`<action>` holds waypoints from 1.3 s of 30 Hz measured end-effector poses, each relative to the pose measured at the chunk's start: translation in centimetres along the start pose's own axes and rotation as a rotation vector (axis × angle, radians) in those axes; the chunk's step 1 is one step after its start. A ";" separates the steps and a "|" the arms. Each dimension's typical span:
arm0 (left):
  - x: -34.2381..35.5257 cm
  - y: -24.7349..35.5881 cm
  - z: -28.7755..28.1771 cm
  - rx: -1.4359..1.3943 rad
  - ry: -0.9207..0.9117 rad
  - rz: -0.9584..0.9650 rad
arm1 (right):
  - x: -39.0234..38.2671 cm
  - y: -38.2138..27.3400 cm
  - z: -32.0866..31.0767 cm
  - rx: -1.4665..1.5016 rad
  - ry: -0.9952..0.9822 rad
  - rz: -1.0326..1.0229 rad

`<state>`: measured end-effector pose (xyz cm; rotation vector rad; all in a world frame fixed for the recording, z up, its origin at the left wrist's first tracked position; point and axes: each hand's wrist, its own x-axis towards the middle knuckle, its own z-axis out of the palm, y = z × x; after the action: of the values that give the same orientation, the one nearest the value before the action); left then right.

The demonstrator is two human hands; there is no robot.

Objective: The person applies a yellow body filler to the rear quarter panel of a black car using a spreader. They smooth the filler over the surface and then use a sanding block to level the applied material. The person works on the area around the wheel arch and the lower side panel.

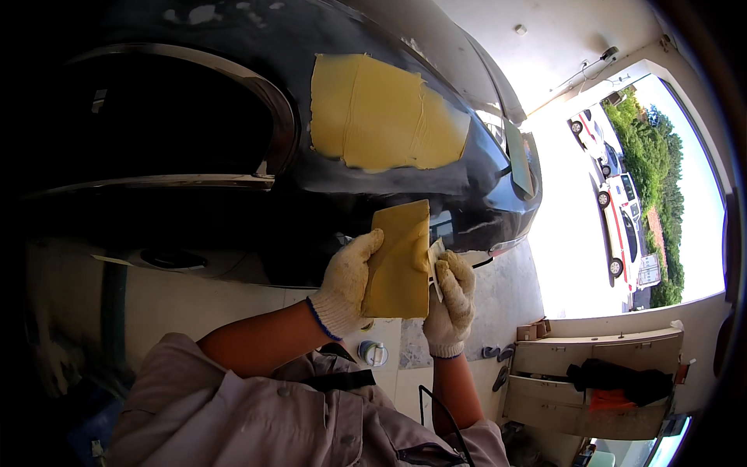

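Note:
Both my hands wear off-white knit gloves. My left hand [348,278] is closed on the left edge of a flat rectangular board [398,272] coated with yellow body filler, thumb on its face. At the board's right edge, my right hand [451,296] grips a thin pale putty spreader [436,261], whose blade is against or very close to the board. Just beyond them is the dark car body panel [334,183], bearing a large patch of yellow filler [381,117] with ridges across it. The board stands apart from that patch.
A dark car side window [171,117] lies left of the patch. On the floor below my hands is a round can [373,353]. Cabinets [591,381] with dark clothing stand at lower right, shoes [499,366] beside them. Through the wide doorway, parked white vehicles [622,210] show.

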<state>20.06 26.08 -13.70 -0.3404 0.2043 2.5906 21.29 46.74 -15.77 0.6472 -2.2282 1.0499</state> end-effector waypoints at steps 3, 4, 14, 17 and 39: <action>-0.6 -0.6 -2.1 0.071 0.001 0.077 | -3.9 0.2 -2.3 0.082 -0.024 0.279; -0.9 -1.0 -2.9 0.085 -0.058 0.091 | -4.7 -0.8 -2.2 0.286 0.106 0.575; -4.3 -10.2 -18.3 0.349 0.297 0.145 | -16.8 5.5 0.3 1.401 0.051 1.641; -7.2 -12.9 -22.2 0.083 0.460 0.285 | -20.7 8.0 0.4 1.371 0.075 1.658; -6.7 -21.2 -36.0 -0.211 0.464 0.555 | -27.9 8.4 10.5 0.637 -0.879 1.144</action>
<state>43.76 33.54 -47.98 -1.1003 0.2069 3.0406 32.58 48.02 -44.53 -0.0843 -3.0928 2.4664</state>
